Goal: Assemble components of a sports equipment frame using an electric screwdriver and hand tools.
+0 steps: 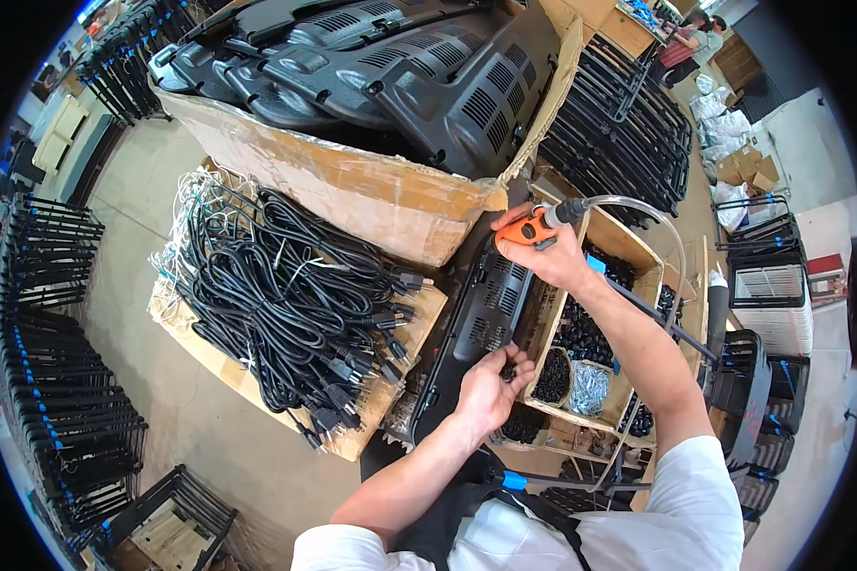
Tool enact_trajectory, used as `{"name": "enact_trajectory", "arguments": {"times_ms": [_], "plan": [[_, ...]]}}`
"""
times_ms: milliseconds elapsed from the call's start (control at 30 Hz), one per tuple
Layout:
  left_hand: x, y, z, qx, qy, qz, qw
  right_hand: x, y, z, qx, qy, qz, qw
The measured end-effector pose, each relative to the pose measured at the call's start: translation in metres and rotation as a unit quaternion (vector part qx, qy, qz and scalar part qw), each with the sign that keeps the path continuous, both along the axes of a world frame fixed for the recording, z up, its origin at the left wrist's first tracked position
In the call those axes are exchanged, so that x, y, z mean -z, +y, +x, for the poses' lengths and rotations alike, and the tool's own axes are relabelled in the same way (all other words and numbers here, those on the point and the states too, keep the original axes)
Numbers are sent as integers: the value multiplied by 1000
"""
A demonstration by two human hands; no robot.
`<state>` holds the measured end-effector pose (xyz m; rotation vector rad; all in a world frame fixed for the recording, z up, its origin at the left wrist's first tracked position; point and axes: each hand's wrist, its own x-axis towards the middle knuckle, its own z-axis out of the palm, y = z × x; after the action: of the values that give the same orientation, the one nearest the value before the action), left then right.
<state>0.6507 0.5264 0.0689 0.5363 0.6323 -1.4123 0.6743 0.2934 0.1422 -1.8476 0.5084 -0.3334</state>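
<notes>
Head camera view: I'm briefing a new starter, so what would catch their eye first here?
Probably the orange power screwdriver gripped in the right hand, above a black vented panel that the left hand touches. To the left lies a big tangle of black power cords on cardboard. Beyond it, a torn carton holds stacked black panels.

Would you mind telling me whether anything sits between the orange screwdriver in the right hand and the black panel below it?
Nothing visible does. The right hand holds the orange power screwdriver directly above the black vented panel, while the left hand pinches a small black part at the panel's nearer edge, clear of the tool.
</notes>
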Motion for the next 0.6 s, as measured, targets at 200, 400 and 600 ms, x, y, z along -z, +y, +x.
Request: {"name": "enact_trajectory", "arguments": {"times_ms": [200,400,600], "plan": [[1,37,-3,89,-83,4,993,-3,0,-12,69,-6,-21,997],[-1,48,0,141,-130,0,981,-102,79,-116,221,-75,-8,972],[29,24,-82,361,-207,-64,907,-138,248,-323,480,-80,-35,873]]}}
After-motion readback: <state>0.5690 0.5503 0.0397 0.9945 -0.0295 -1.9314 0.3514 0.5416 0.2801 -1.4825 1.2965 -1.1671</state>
